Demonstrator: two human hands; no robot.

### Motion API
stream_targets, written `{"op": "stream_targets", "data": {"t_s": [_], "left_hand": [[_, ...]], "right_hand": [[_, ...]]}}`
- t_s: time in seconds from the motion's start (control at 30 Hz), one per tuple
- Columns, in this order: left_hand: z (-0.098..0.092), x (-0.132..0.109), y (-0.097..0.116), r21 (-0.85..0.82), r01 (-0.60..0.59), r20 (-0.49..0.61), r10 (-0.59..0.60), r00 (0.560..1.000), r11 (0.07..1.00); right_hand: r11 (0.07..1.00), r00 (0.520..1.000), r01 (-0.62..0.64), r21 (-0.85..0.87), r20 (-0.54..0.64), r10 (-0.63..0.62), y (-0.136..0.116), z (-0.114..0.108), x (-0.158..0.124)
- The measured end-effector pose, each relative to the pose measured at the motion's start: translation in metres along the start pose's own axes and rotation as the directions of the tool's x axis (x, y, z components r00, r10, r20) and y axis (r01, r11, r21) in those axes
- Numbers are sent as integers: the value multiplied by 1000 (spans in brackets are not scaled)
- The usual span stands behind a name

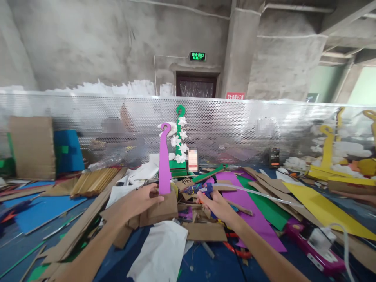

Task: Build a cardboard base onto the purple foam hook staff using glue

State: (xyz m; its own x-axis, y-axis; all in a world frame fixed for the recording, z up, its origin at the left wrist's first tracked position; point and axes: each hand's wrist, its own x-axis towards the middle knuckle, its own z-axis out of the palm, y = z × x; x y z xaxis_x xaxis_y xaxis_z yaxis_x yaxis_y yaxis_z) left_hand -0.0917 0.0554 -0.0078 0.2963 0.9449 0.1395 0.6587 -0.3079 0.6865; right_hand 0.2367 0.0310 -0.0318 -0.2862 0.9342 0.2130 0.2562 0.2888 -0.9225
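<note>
My left hand [146, 199] is closed at the lower left edge of a tall purple hook-shaped piece [165, 160], which looks like foam board. The piece stands upright with its curled end on top, just above a brown cardboard block [163, 209]; some of my fingertips are hidden. In my right hand [216, 201] is a blue hot glue gun [205, 190], its nozzle pointing left toward the piece. A long translucent glue stick [258, 190] trails out of its back to the right. Behind the purple piece rises a green hook-shaped stand [180, 111] with white flower shapes along it.
Cardboard scraps, a crumpled white sheet [160, 248] and orange-handled scissors [239, 250] lie in front. Purple sheet [258, 219] and yellow sheet [329, 209] spread rightward, near a magenta power strip [317, 248]. A perforated metal panel [88, 113] closes off the back. Yellow hook stands [326, 152] are at right.
</note>
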Motion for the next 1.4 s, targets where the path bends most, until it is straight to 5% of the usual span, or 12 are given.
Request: {"op": "stream_targets", "data": {"t_s": [0.47,1.4], "left_hand": [[-2,0,9,-309,-109,123,154,980,945],[3,-6,25,-293,-115,109,152,982,949]], "right_hand": [[998,997,62,24,-55,-60,7,-2,-6],[981,986,118,-152,-96,-134,2,3,-13]]}}
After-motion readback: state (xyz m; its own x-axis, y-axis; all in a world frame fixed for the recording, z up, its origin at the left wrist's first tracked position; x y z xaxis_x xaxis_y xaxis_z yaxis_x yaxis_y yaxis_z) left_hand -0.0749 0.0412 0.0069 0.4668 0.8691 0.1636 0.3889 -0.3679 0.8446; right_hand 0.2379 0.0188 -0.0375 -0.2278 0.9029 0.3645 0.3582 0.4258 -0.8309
